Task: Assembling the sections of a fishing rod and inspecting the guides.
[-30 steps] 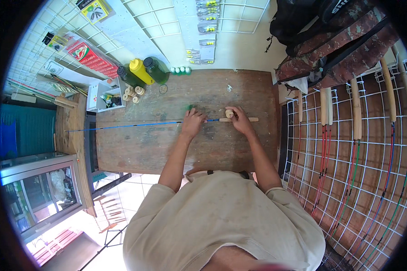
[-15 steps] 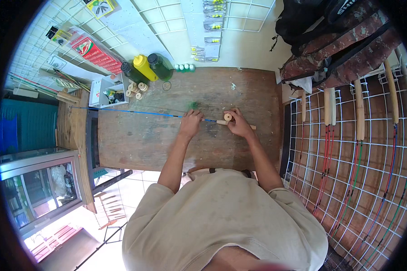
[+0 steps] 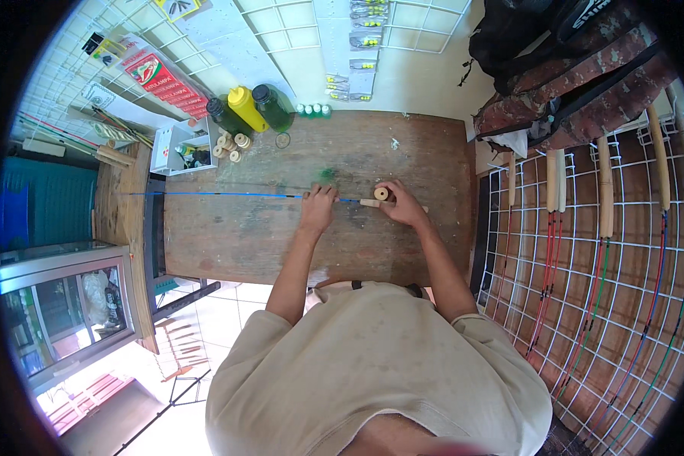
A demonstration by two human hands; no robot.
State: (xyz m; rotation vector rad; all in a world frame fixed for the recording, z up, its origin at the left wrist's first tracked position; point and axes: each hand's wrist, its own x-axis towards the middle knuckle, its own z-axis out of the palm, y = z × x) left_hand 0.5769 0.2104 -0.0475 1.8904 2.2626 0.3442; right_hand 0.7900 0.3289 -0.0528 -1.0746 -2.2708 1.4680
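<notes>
Mid-frame, grip of left hand [image 3: 319,207] appears wrapped around a slim blue rod [image 3: 235,194] with a pale wooden handle [image 3: 370,203], above the brown wooden counter [image 3: 258,243]; right hand [image 3: 401,207] grip pinches a round tan spool [image 3: 381,194] beside the handle, whether also clasping it cannot be told. Risk: spool could slip if that pinch slackens. Rod's far end, frame left, could swing widely if left grip twists.
</notes>
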